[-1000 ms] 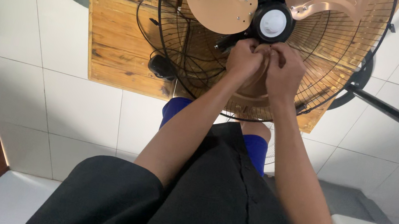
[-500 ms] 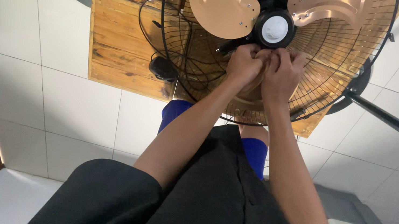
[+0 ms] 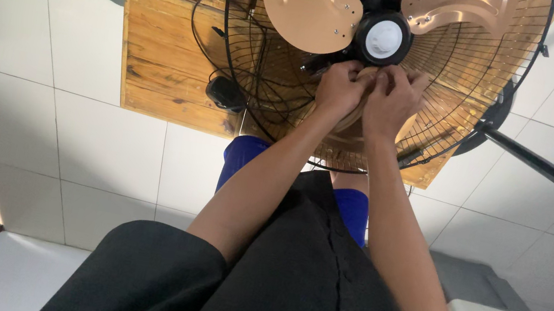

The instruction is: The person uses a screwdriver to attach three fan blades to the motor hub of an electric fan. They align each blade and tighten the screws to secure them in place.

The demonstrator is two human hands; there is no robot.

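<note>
Both hands (image 3: 368, 92) are pressed together, pinching something unseen below the fan (image 3: 383, 37) hub (over wooden boards (image 3: 163, 67), white-tiled floor (image 3: 68, 134)).

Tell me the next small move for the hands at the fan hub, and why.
Probably keep both hands pinched on the lower blade and work it at the hub. The left hand and right hand meet just below the white hub cap, over the lower blade; what the fingertips grip is hidden.
</note>
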